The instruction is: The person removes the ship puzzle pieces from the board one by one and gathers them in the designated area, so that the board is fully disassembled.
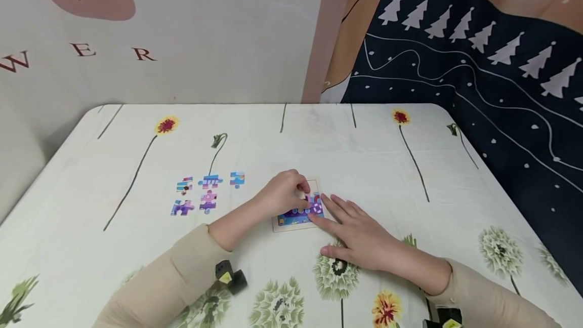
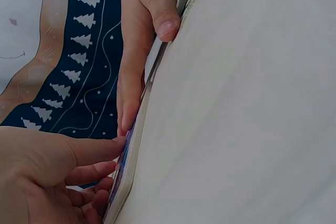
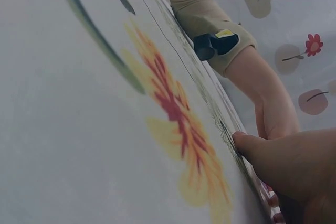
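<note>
A small jigsaw puzzle tray (image 1: 294,229) with a pale border lies on the table, its lower part filled with joined blue and purple pieces. My left hand (image 1: 283,194) reaches over it with curled fingers, thumb and index finger pinching a puzzle piece (image 1: 308,199) at the picture's upper edge; the fingers mostly hide that piece. In the left wrist view, the thumb and fingers of this hand meet the tray's surface. Flat and spread, my right hand (image 1: 360,234) rests along the tray's right side, its fingertips touching the edge and the picture's lower right.
Several loose puzzle pieces (image 1: 208,200) lie to the left of the tray in two loose rows. The table (image 1: 364,166) has a white cloth printed with flowers. Behind it hangs a pale printed curtain (image 1: 218,39), and a dark cloth with white trees (image 1: 473,75) borders the right.
</note>
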A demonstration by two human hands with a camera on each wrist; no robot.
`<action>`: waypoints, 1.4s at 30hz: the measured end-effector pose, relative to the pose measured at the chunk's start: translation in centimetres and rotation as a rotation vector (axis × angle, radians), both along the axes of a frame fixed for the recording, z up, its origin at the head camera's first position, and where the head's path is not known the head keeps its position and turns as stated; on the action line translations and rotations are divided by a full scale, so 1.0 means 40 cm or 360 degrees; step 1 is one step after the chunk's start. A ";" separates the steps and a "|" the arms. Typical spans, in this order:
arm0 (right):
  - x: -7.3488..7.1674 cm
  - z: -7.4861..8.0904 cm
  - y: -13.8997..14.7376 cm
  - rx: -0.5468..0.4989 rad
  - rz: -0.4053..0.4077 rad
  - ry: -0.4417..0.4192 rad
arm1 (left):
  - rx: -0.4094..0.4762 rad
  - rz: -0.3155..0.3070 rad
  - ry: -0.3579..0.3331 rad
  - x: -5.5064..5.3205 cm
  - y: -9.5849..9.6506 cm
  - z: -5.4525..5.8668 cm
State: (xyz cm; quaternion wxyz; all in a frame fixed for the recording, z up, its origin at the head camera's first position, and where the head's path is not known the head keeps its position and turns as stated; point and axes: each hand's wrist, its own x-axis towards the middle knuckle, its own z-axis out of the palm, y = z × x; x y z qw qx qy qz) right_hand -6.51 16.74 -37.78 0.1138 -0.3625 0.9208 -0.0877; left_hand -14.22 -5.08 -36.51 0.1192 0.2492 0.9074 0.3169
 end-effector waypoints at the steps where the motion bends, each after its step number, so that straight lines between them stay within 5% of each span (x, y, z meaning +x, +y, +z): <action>1: 0.000 0.000 0.000 -0.0001 0.0000 0.0000 | 0.0000 0.0002 0.0004 0.000 0.000 -0.001; 13: 0.000 0.001 -0.002 0.0013 0.0001 0.0000 | 0.0070 0.0008 -0.0005 0.001 -0.001 -0.001; 21: 0.000 0.005 -0.003 0.0002 0.0001 -0.0015 | 0.0271 -0.0056 -0.0046 -0.002 -0.009 -0.008; 42: 0.001 0.005 -0.002 -0.0021 0.0015 -0.0008 | 0.0502 0.0058 -0.0266 -0.001 -0.016 0.010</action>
